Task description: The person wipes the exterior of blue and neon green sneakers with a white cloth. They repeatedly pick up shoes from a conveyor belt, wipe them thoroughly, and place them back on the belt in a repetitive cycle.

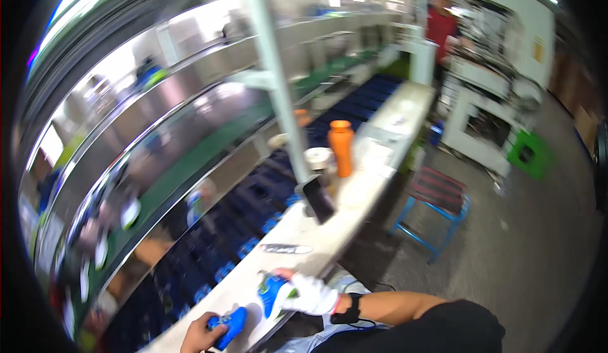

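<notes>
Two blue parts sit on the pale bench at the frame's lower centre, one in each of your hands.
- Your left hand [201,336], bare, has its fingers curled around a blue part [229,325].
- Your right hand [311,295], in a white glove, has its fingers closed on another blue piece [272,291].
- An orange bottle [341,148] stands farther up the bench [354,195], upper centre.

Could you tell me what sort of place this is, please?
Probably a factory assembly line: a long workbench beside a conveyor of dark blue trays, where the left hand and gloved right hand each hold a small blue part, near a stool.
</notes>
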`<state>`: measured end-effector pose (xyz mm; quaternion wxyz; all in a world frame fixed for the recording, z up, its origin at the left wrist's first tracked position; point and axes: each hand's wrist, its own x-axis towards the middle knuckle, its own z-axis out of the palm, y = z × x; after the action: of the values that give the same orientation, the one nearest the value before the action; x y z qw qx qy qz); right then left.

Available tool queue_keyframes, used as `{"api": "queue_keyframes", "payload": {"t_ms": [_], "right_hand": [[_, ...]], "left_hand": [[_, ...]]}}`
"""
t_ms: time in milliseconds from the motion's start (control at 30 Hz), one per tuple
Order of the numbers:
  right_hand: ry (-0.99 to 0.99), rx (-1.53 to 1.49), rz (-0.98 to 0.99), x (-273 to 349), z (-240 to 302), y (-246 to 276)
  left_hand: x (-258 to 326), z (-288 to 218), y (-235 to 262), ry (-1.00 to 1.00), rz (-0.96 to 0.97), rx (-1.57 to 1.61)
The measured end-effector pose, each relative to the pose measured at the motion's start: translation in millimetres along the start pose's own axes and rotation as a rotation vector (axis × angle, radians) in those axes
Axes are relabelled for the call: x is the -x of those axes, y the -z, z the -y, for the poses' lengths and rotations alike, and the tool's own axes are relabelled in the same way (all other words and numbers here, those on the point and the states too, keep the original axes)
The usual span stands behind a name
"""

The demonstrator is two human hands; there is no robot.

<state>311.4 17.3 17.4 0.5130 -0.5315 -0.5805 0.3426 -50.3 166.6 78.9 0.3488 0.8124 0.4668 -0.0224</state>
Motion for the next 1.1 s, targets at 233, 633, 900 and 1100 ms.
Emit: {"api": "queue_keyframes", "payload": {"t_ms": [233,633,900,1100], "right_hand": [[0.543,0.154,-0.380,-81,60,47],[0.965,1.015,-0.182,-377,277,16],[0.647,0.885,0.301,-361,165,-84],[0.635,0.745,0.097,-344,156,-70]], "left_hand": [[-5,-5,-67,-0.507,-0.581,-0.172],[-20,-79,-111,-0.715,-0.743,0.098],[-24,-91,-146,-0.801,-0.867,0.178],[1,-88,-141,-0.642,-0.997,0.040]]}}
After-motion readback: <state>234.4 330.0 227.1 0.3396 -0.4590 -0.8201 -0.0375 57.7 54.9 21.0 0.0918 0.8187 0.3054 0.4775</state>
